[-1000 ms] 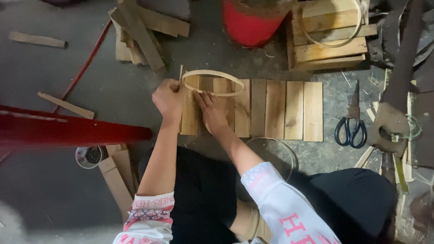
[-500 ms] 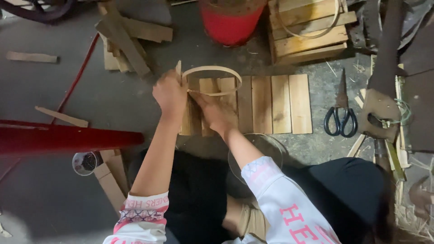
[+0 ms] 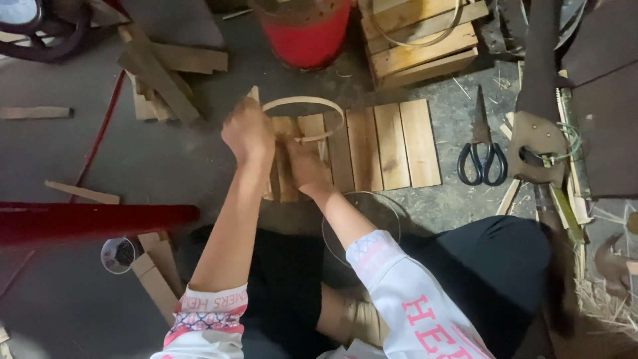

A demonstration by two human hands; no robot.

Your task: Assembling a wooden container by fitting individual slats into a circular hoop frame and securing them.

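I see black-handled scissors (image 3: 482, 149) lying well right of the slatted wooden board (image 3: 392, 143), a red plastic bucket (image 3: 307, 33) beyond it and a red metal bar (image 3: 93, 223) at the near left. My left hand (image 3: 247, 133) is clenched on the thin bent bamboo hoop (image 3: 304, 102) at the board's far left edge, its long axis running left-right. My right hand (image 3: 306, 169) pinches the hoop's loose end just beside it.

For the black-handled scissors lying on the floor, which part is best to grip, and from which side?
Probably the black handle loops of the scissors, coming from the person's near side. They lie flat with the loops toward the person and the closed blades pointing away, so the right hand meets the handles first. The wooden board lies just beside them.
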